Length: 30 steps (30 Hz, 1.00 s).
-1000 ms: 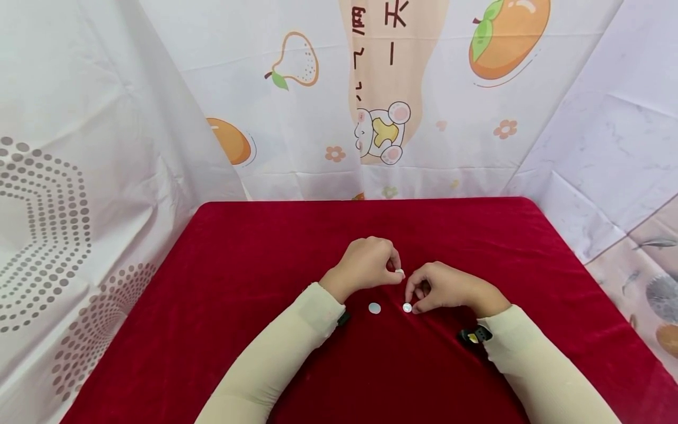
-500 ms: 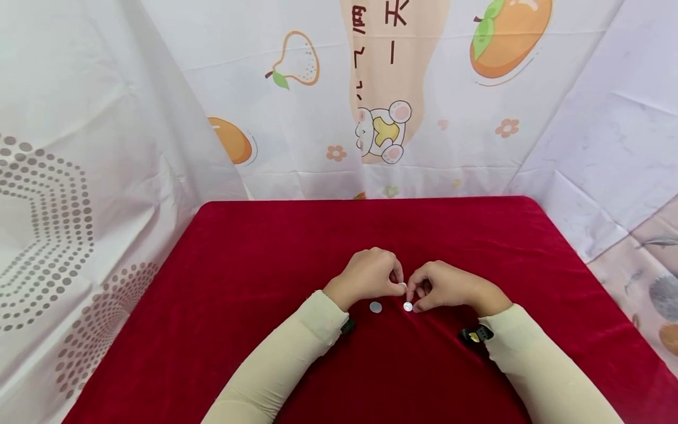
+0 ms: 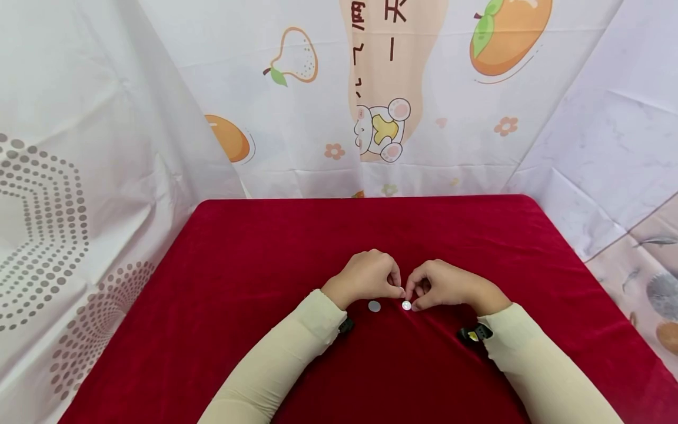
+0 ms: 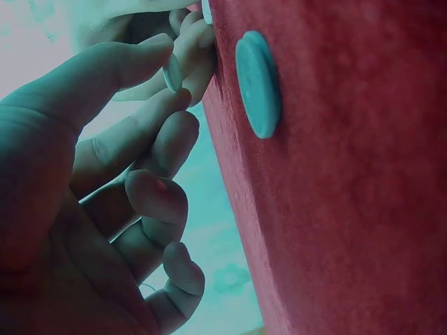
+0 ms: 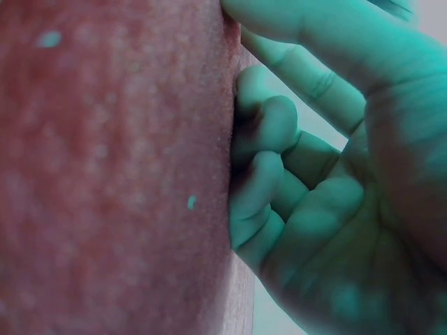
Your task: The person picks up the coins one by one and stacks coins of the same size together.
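My left hand (image 3: 368, 278) pinches a small coin (image 4: 172, 72) between thumb and index fingertip, a little above the cloth. Close beside it, my right hand (image 3: 446, 285) has its thumb and index finger on either side of a shiny silver coin (image 3: 406, 305) low at the cloth; its other fingers are curled. To the left lie more coins (image 3: 374, 306), and in the left wrist view they show as a small stack (image 4: 258, 84) with slightly offset edges. The right wrist view shows the curled fingers (image 5: 265, 132) against the cloth, but the coin is out of sight.
A red velvet cloth (image 3: 275, 247) covers the table, with faint creases near the right hand. White printed curtains (image 3: 296, 135) stand behind and at both sides. Each wrist wears a dark strap (image 3: 474, 334). Small pale specks (image 5: 191, 202) dot the cloth in the right wrist view.
My left hand has come down and nearer with its coin, toward the right hand's fingertips. The right hand and the coins on the cloth have stayed nearly in place.
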Each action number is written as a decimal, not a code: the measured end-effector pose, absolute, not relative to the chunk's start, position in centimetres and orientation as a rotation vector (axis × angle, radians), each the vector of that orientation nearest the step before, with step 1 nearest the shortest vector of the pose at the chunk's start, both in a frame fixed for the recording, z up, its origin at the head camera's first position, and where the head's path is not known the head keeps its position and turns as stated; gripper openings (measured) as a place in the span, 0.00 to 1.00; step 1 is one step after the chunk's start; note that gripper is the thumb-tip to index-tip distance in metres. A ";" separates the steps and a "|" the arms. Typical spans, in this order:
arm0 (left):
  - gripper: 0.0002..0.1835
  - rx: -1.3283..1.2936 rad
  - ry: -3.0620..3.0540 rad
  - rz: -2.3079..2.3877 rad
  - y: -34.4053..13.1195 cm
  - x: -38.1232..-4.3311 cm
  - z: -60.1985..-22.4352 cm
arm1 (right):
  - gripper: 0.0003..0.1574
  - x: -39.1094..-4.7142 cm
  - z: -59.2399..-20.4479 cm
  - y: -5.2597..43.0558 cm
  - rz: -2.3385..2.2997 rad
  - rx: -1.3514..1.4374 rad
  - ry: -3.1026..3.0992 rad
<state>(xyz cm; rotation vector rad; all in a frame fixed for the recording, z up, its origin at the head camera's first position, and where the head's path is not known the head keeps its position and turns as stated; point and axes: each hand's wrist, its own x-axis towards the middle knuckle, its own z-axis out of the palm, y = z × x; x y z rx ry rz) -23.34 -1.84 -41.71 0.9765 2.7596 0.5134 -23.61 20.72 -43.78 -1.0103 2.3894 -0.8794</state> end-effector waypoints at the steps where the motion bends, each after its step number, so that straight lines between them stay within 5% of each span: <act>1: 0.09 0.980 2.752 0.518 -1.8 -23.3 -41.7 | 0.11 -23.6 -43.8 20.7 -0.883 -1.011 2.388; 30: 0.10 0.975 2.673 0.390 -0.8 -22.3 -42.0 | 0.14 -23.6 -43.8 20.7 -0.881 -1.036 2.396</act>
